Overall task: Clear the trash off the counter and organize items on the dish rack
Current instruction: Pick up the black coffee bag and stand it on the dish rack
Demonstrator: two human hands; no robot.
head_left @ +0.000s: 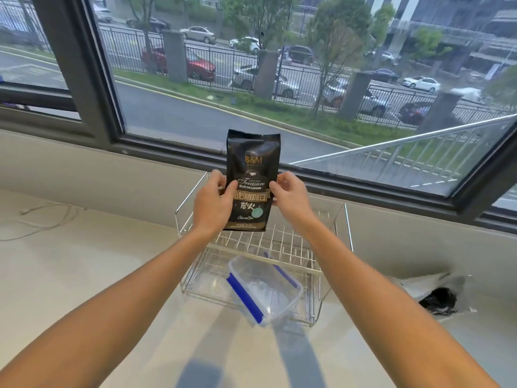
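A black coffee bag (249, 163) with gold lettering is held upright above the wire dish rack (330, 219). My left hand (212, 204) grips the bag's left edge and my right hand (291, 198) pinches its right edge. A clear plastic container with blue clips (265, 289) lies tilted in the rack's lower tier, near its front edge. The rack stands on the white counter (84, 275) below the window.
A crumpled silver and black wrapper (436, 296) lies on the counter to the right of the rack. A thin white cable (44, 217) curls at the far left. The dark window frame (167, 147) runs behind the rack.
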